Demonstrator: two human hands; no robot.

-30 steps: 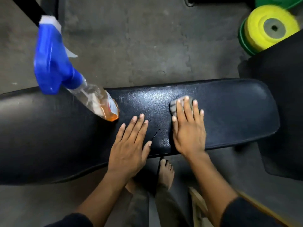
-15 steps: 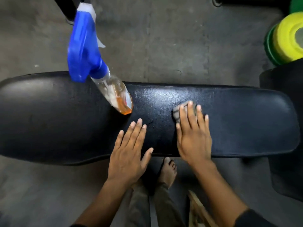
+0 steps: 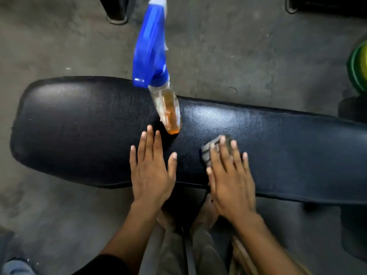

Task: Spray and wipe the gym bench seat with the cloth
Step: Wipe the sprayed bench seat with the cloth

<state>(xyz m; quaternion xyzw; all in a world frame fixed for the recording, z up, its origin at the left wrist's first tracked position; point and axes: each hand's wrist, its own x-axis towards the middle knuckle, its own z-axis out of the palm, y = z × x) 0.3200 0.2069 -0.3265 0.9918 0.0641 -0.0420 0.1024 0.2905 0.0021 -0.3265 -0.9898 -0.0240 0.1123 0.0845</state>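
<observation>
The black padded gym bench seat (image 3: 79,132) runs across the view from left to right. A spray bottle (image 3: 156,80) with a blue trigger head and orange liquid stands on it near the middle. My left hand (image 3: 152,171) lies flat on the seat just in front of the bottle, fingers spread, holding nothing. My right hand (image 3: 230,179) presses flat on a grey cloth (image 3: 207,153), which shows only at my fingertips; the rest is hidden under the palm.
Grey concrete floor (image 3: 228,52) surrounds the bench. Yellow and green weight plates (image 3: 357,66) sit at the right edge. A dark equipment foot (image 3: 117,14) stands at the top. My bare feet (image 3: 204,213) and trouser legs are below the seat's near edge.
My view has shifted left, so the bench's left end shows. My right hand has slid the cloth towards the near edge of the seat. The left hand stays flat.
</observation>
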